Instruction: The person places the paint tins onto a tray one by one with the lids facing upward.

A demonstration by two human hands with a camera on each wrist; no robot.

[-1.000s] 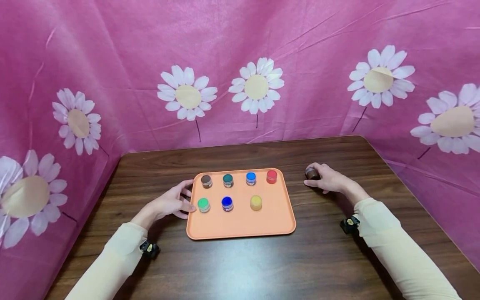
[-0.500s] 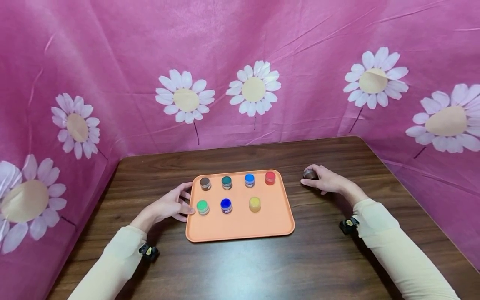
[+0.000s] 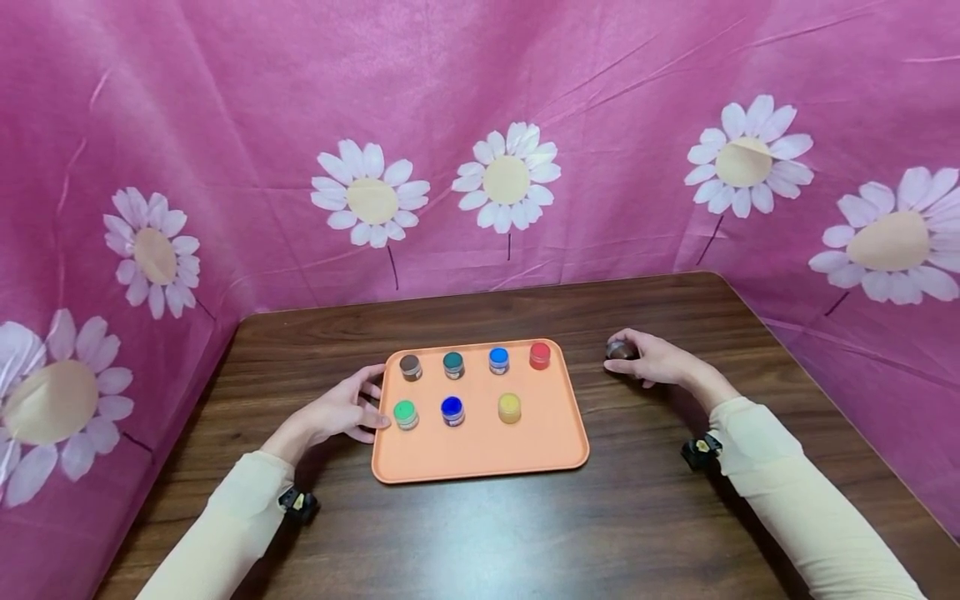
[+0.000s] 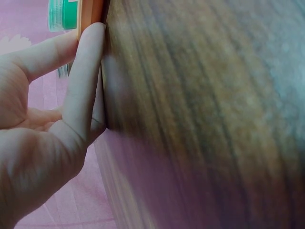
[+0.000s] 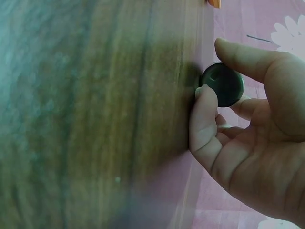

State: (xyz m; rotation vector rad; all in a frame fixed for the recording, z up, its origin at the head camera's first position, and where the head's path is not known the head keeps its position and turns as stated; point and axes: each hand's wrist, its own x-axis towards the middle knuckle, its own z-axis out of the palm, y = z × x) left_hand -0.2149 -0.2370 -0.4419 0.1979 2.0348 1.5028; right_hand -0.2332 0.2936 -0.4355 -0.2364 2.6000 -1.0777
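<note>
Nothing moved; right hand (image 3: 656,361) holds jar (image 3: 620,351) beside tray (image 3: 562,450)

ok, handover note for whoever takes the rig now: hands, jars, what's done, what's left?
Left hand: fingers rest against the left edge of the orange tray, holding nothing.
Right hand: grips a dark brown jar low at the table, right of the tray.
Done: seven jars stand on the tray, four in the back row, three in front.
Left: probably the dark brown jar goes onto the tray; the front row's right end looks free.
</note>
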